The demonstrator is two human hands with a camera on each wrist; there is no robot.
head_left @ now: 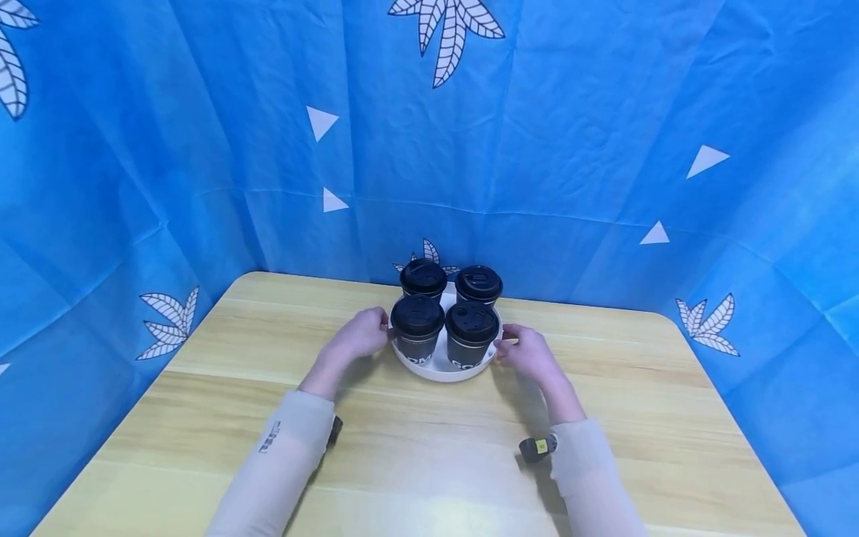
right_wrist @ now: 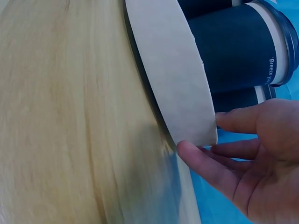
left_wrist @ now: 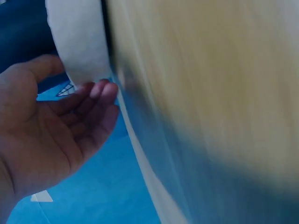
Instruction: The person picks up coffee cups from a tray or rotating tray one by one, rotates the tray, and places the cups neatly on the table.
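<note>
Viewing from my remote station, I record a blue fabric curtain (head_left: 570, 112), cut off at the top and sides of the head view, creased, printed with white leaves and triangles, and hung around the table (head_left: 429, 462) on three sides. The table shows pale, streaked wood grain and rounded far corners; its near edge falls outside the frame. Two light sleeves (head_left: 275, 462) extend from below, also cropped. The round white tray (head_left: 443, 377), smooth and low-walled, is centred near the table's far edge; I cannot tell whether its base touches the wood. The left hand (head_left: 362, 333) grasps the tray's left side, its thumb partly hidden behind the wall in the left wrist view. The right hand (head_left: 530, 354) pinches the opposite side between thumb and fingers. Four dark cups (head_left: 417, 347) stand upright inside the tray, the bodies of the rear pair mostly hidden by the front pair. Black lids (head_left: 473, 321) cap them. White lettering (head_left: 417, 361) on the front cups is only partly legible.
</note>
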